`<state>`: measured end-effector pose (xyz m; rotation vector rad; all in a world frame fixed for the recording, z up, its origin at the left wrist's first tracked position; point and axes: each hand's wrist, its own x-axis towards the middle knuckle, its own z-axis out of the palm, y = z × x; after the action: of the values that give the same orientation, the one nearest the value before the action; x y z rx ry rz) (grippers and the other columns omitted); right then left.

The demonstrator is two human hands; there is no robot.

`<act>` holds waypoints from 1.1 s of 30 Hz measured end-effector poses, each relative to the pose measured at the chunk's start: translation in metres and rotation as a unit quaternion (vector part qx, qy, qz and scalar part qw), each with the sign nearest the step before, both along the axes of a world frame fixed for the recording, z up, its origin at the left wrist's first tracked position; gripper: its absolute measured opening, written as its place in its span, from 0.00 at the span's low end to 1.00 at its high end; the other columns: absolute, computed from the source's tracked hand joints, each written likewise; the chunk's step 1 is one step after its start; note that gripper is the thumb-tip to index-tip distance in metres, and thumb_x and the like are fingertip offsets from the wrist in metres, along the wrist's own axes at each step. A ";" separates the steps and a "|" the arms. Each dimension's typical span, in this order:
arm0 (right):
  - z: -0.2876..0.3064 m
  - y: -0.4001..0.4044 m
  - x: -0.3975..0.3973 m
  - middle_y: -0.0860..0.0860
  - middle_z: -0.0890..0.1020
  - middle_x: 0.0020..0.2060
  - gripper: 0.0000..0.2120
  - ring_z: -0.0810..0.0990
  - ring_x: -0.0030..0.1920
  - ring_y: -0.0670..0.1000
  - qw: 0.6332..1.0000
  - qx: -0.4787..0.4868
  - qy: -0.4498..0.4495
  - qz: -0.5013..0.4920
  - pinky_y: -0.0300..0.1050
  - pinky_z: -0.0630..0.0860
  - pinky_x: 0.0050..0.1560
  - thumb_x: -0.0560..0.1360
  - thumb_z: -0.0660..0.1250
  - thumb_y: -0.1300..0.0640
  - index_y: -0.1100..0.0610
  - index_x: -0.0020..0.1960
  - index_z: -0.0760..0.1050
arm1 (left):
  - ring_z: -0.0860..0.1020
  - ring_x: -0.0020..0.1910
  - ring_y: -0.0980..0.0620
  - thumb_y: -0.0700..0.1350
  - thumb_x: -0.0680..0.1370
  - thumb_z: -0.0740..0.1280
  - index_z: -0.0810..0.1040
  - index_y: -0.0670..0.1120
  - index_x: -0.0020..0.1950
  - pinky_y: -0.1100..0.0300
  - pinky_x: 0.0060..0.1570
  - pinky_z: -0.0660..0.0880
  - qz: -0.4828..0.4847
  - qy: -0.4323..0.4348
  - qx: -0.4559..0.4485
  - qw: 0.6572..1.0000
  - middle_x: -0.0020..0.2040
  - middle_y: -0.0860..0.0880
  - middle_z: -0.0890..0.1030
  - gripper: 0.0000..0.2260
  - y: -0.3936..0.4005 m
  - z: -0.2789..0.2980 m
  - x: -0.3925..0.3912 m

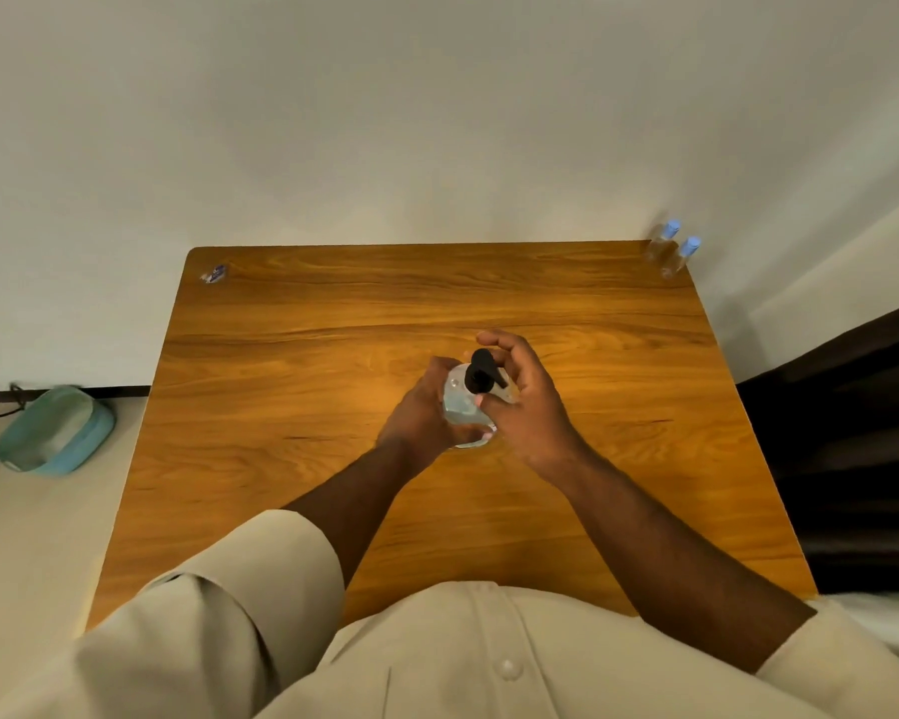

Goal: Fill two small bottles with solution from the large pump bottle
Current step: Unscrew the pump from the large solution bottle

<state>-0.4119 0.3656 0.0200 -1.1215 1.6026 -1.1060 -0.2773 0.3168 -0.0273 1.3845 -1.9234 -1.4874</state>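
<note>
Pump bottle (460, 402) stands upright near the middle of the wooden counter (292, 365), clear with a black pump head (481, 373). I see my left hand (421, 412) wrapped round its body from the left, fingers curled on it. My right hand (522, 402) cups the pump top, thumb and fingers curled about the black head. Two small bottles (673, 249) with blue caps stand together at the far right corner, well apart from both hands.
</note>
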 end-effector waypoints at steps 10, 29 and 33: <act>0.013 -0.002 -0.005 0.52 0.78 0.59 0.33 0.75 0.59 0.42 0.999 0.025 -0.029 0.012 0.23 0.71 0.43 0.69 0.68 0.74 0.46 0.64 0.68 | 0.79 0.55 0.56 0.45 0.63 0.81 0.65 0.60 0.60 0.48 0.53 0.80 0.019 0.024 0.013 0.999 0.55 0.58 0.79 0.34 0.001 -0.004 0.001; 0.011 -0.009 0.005 0.44 0.79 0.51 0.18 0.76 0.56 0.47 0.997 -0.014 0.075 -0.029 0.34 0.70 0.52 0.65 0.78 0.58 0.49 0.52 0.77 | 0.79 0.53 0.60 0.47 0.64 0.80 0.65 0.62 0.59 0.47 0.52 0.81 0.021 0.016 0.026 0.999 0.54 0.61 0.79 0.33 0.002 -0.002 0.001; 0.023 -0.007 0.004 0.45 0.81 0.47 0.13 0.77 0.53 0.44 0.994 -0.068 0.080 -0.044 0.29 0.71 0.50 0.68 0.76 0.58 0.48 0.49 0.79 | 0.76 0.52 0.66 0.46 0.64 0.81 0.65 0.59 0.61 0.52 0.53 0.80 0.025 0.005 0.016 1.000 0.53 0.61 0.78 0.33 0.002 -0.003 0.000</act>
<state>-0.4076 0.3589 0.0430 -1.2659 1.7350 -1.2239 -0.2771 0.3192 -0.0304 1.4261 -1.8527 -1.5036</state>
